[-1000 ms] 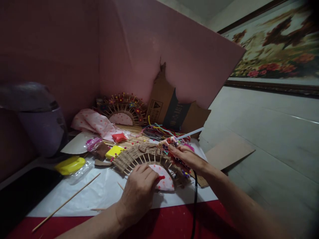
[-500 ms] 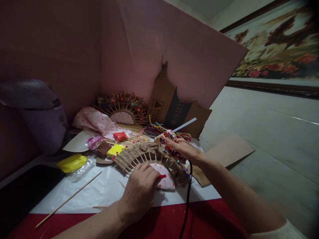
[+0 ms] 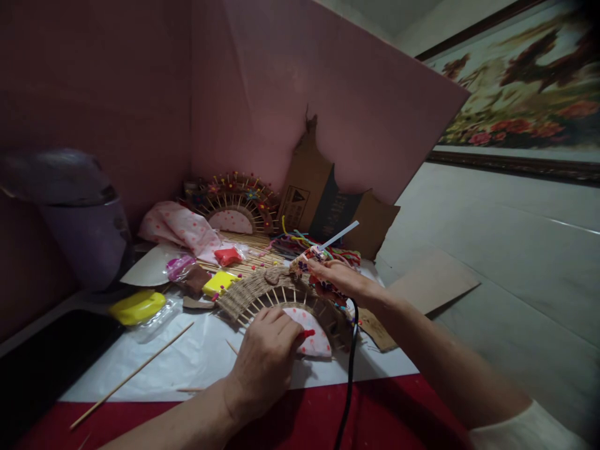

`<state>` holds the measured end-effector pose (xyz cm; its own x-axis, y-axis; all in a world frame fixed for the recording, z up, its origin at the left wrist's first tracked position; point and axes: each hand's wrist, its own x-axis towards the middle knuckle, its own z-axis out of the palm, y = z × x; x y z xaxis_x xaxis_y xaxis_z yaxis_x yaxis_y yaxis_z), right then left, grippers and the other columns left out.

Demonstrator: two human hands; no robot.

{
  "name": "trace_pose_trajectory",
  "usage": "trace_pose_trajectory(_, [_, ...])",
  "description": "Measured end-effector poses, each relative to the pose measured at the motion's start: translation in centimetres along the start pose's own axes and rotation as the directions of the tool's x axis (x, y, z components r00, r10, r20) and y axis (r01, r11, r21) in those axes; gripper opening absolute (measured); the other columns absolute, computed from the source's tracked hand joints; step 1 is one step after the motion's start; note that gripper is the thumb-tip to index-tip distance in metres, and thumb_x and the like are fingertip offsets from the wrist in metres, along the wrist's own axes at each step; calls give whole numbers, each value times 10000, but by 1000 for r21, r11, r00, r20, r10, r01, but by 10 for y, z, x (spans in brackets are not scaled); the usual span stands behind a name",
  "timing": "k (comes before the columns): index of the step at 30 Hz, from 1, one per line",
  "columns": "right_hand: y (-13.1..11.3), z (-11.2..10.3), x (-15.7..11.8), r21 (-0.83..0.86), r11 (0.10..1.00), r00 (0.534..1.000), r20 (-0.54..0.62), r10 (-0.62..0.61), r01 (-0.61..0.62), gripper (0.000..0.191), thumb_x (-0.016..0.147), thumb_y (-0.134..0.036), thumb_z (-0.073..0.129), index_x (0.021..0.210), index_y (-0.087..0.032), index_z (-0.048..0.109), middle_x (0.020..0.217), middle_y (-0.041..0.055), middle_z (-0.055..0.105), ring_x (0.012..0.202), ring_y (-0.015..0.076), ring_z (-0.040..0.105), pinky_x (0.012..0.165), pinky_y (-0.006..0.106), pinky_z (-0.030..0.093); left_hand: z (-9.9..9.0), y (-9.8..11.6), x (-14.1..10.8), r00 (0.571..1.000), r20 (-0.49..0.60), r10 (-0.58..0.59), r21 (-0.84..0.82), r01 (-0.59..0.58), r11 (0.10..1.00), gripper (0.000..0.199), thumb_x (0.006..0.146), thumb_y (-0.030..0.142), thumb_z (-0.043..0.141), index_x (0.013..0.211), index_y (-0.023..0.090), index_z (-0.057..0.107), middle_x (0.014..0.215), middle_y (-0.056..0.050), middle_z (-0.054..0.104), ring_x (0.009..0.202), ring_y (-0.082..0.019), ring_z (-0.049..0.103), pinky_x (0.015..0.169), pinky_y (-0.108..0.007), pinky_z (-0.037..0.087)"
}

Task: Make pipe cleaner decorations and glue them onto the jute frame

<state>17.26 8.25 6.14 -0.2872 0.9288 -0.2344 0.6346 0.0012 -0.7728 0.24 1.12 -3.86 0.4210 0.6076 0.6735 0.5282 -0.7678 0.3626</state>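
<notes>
My right hand (image 3: 337,278) is wrapped round a flower-patterned glue gun (image 3: 302,262). A pale glue stick (image 3: 340,235) sticks out of its back end, and a black cord (image 3: 349,381) hangs down from it. Below and to the left, my left hand (image 3: 269,356) is closed, pinching a small red piece (image 3: 307,334) that looks like pipe cleaner. Both hands are over a half-round fan-shaped craft (image 3: 248,294) of woven twine and thin sticks. Its pink dotted centre (image 3: 319,347) is partly covered by my left hand. The glue gun's tip is hidden.
A second, decorated fan craft (image 3: 232,220) leans at the back. Torn cardboard (image 3: 300,187) stands beside it, with coloured pipe cleaners (image 3: 344,253) in front. Yellow clay packs (image 3: 138,306), a loose stick (image 3: 134,375), a dark flat object (image 3: 56,350) and a lilac bin (image 3: 89,244) are at left.
My right hand and the glue gun have shifted slightly left, the glue stick's end with them. My left hand keeps its pinch on the red piece, hardly moving.
</notes>
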Motion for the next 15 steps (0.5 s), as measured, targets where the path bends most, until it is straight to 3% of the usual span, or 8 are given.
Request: trace_pose_trajectory(15, [-6, 2, 0, 3, 998, 998, -34, 58, -58, 594, 774, -704, 383, 631, -148, 536, 451, -18, 466, 344, 62, 352, 332, 199, 245, 0, 0, 0, 1000, 8, 2, 5, -2, 1000, 138, 802, 67, 460, 764, 163, 552, 748, -66, 610, 750, -224, 528, 669, -371, 395])
